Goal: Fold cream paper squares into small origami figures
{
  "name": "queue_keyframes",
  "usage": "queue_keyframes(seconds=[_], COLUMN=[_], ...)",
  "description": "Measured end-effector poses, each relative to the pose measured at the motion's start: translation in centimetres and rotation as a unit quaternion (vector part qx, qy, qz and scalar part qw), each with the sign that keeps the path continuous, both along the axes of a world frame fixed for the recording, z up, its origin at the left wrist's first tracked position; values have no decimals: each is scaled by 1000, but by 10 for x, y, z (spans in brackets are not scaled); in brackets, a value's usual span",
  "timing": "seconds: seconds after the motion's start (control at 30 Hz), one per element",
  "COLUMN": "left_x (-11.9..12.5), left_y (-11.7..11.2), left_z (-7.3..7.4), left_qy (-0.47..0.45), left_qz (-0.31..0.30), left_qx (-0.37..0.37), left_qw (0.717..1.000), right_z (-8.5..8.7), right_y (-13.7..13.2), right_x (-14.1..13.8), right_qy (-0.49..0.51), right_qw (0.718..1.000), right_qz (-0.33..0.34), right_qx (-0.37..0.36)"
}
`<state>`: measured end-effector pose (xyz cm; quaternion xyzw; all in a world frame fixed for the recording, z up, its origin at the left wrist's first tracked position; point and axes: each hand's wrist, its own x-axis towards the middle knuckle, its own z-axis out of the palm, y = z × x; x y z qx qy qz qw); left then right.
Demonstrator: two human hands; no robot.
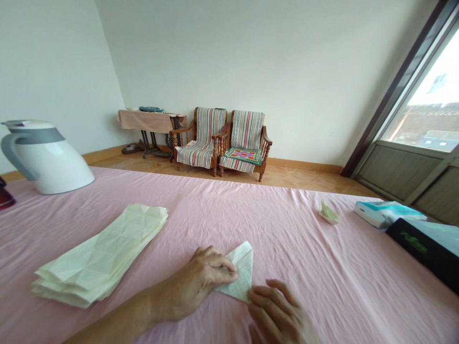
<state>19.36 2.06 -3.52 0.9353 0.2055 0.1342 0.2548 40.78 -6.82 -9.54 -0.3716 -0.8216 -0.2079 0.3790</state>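
Note:
A pale green sheet of paper [243, 260], folded to a pointed shape, lies on the pink tablecloth in front of me. My left hand [201, 282] holds its left side down, fingers bent together over it; the thumb is mostly hidden. At the paper's lower right corner are the fingertips of my right hand [274, 310], which touch the edge with fingers slightly apart and do not grip it. Left of my hands lies a stack of creased pale green paper [103, 253]. A small folded paper piece [328, 213] sits farther off to the right.
A white and grey jug [57, 160] stands at the table's left, near a dark red object [5, 197] cut off by the frame. At the right are a tissue pack [385, 212] and a black box [419, 246]. Two wooden armchairs [218, 138] stand beyond the table.

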Motion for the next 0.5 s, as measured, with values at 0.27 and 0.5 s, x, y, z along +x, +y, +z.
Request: queue_keyframes(seconds=[0.27,0.5], left_x=[-5,-13], left_y=[7,20], left_z=[8,9], left_qy=[24,35], left_qz=[-28,-50], left_qx=[-10,-81], left_qw=[999,995], right_z=[-9,-50], right_y=[9,19], right_x=[0,-10], right_qy=[-113,-20], right_qw=[993,999], right_qz=[38,18], right_qx=[-7,44])
